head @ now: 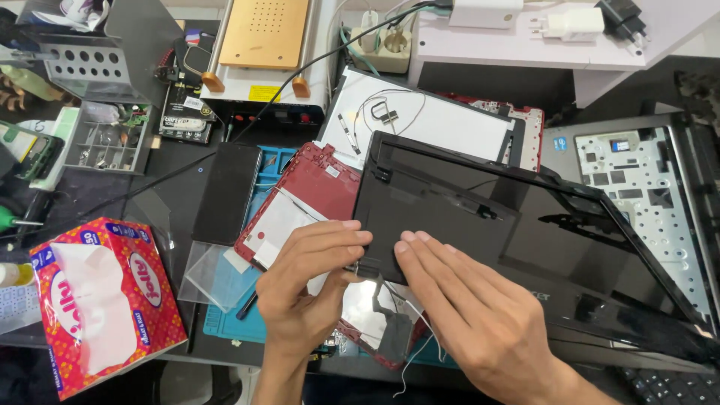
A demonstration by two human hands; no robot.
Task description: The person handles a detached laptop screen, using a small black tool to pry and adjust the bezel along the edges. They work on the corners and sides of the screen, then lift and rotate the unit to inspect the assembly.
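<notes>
Both hands are meeting at the near corner of the black screen panel [442, 217]: left hand [311, 285] pinching its edge, right hand [472, 307] pressing flat, fingers together.

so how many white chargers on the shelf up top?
2: white block adapter at the top centre, white plug adapter to its right. A black one sits beside; others may be out of frame.

Glossy black plastic bezel [525, 225] (mirror-like), matt red plastic cover [322, 180], paper tissue box [105, 300].
</notes>
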